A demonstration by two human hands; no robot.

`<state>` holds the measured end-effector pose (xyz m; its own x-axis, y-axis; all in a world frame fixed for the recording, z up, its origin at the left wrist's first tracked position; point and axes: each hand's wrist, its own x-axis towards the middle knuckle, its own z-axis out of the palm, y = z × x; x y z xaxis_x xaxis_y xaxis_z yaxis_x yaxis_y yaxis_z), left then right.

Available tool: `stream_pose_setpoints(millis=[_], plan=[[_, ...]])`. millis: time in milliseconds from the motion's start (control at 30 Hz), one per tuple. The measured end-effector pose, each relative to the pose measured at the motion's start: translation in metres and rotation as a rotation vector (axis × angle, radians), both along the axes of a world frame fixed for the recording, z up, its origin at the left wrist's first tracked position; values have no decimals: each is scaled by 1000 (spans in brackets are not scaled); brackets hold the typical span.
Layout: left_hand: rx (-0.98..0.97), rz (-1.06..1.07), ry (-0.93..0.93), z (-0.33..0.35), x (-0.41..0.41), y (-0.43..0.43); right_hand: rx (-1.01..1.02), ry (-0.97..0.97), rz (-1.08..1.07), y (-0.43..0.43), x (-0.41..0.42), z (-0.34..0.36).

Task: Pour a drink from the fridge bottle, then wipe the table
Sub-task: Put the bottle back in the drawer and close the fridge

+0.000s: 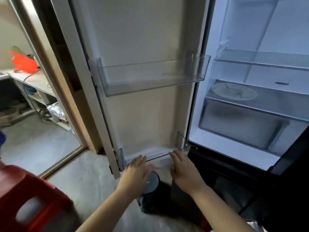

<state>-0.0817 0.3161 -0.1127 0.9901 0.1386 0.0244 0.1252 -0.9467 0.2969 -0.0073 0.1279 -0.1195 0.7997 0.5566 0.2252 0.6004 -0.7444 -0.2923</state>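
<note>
The fridge stands open, its door [142,39] swung left, with the clear lower door bin [167,154] at the bottom. A dark cylindrical bottle [151,183] with a grey top is upright just in front of that bin. My left hand [135,173] lies over the bottle's left side, fingers straight and reaching the bin's rim; whether it holds the bottle is hidden. My right hand [184,171] is to the right of the bottle, fingers extended to the rim, holding nothing that I can see.
The upper door bin [150,76] holds nothing. Inside the fridge a plate [234,93] sits on a glass shelf above a crisper drawer [239,128]. A red plastic stool [28,195] stands at my lower left. A doorway frame [50,77] opens left onto shelves.
</note>
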Motion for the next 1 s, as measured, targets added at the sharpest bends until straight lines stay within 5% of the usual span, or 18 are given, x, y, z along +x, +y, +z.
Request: stream_pose_setpoints(millis=[467,767,1000], plan=[[70,-208,48,-29,-32,47,-254,122,-14,71,-35,-18],[50,-468,58,-31,-45,54,-178,61,-218,74,-52,-16],[252,-695,-29,-24,-62,44,-158,131,-384,59,-85,-11]])
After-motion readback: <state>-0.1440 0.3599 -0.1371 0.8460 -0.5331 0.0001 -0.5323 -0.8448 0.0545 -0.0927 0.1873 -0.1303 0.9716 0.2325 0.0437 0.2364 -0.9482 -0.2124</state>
